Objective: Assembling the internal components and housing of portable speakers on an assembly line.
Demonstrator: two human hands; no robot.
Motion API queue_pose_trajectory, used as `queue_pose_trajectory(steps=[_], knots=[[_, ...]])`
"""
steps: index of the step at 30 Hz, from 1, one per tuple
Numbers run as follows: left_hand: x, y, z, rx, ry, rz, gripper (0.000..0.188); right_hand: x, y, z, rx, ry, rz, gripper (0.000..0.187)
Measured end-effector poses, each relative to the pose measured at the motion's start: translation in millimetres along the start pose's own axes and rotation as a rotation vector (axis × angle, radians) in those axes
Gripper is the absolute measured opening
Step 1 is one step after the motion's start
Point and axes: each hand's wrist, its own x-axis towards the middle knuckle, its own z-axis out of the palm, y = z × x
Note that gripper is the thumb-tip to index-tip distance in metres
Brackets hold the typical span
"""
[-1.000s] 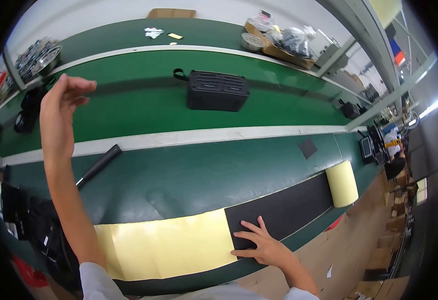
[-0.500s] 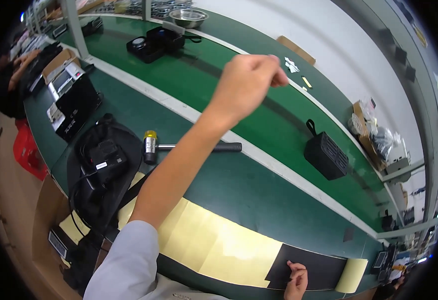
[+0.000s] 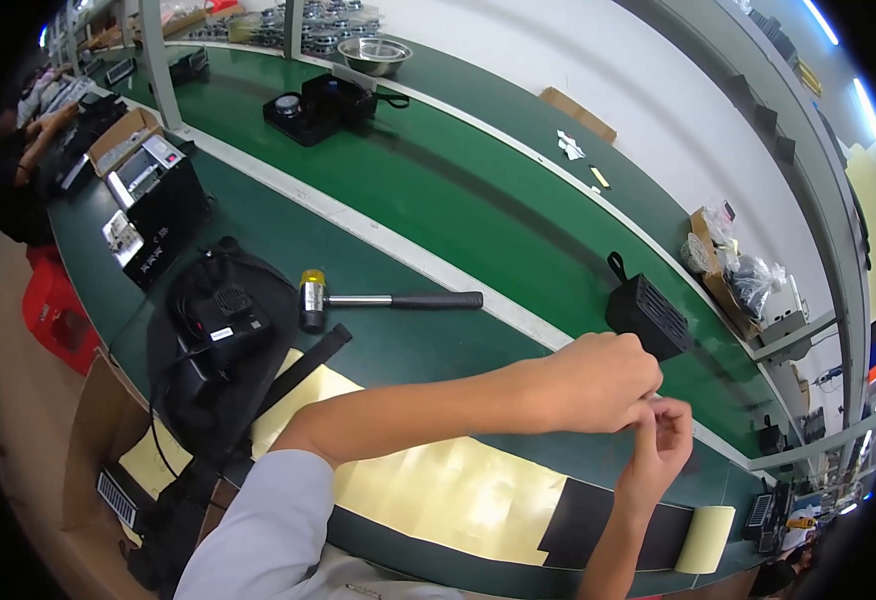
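My left hand (image 3: 596, 385) reaches across to the right, its fingers curled closed. It meets my right hand (image 3: 664, 440), whose thumb and fingers are bent together in a pinch. Whatever lies between the fingertips is too small or hidden to make out. Below the hands, along the near edge of the bench, runs a strip of pale yellow backing paper (image 3: 448, 500) with a black section (image 3: 593, 525) showing. The strip ends at the right in a yellow roll (image 3: 706, 538). Just beyond my hands stands a black box with a strap loop (image 3: 650, 312).
A mallet (image 3: 398, 300) with a yellow-and-black head lies left of centre. Behind my left forearm sit a black bag with cables (image 3: 220, 350) and a black strap (image 3: 308, 365). A dark-sided machine (image 3: 163, 215) and an open black case (image 3: 318, 105) stand farther off. Metal posts (image 3: 158, 70) frame the bench.
My left hand has come down and right from over the green belt. My right hand has risen from the black section, and the two now meet. The view has shifted slightly.
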Motion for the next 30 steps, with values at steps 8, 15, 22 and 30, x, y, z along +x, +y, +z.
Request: queue_pose_trajectory(steps=[8,15,22,30], knots=[[-21,-38,-114,0.067,0.912,-0.093,0.021,-3,11,20,0.044,-0.001,0.023,0.057],[-138,-265,-328,-0.96,1.321,-0.584,0.027,-50,38,-31,-0.202,-0.116,0.275,0.043],[-224,-370,-375,-0.228,1.459,-1.017,0.031,-108,73,-86,-0.546,-0.219,0.7,0.049],[-212,-387,-411,0.621,1.084,-1.288,0.032,-118,88,-54,-0.621,0.065,0.264,0.021]])
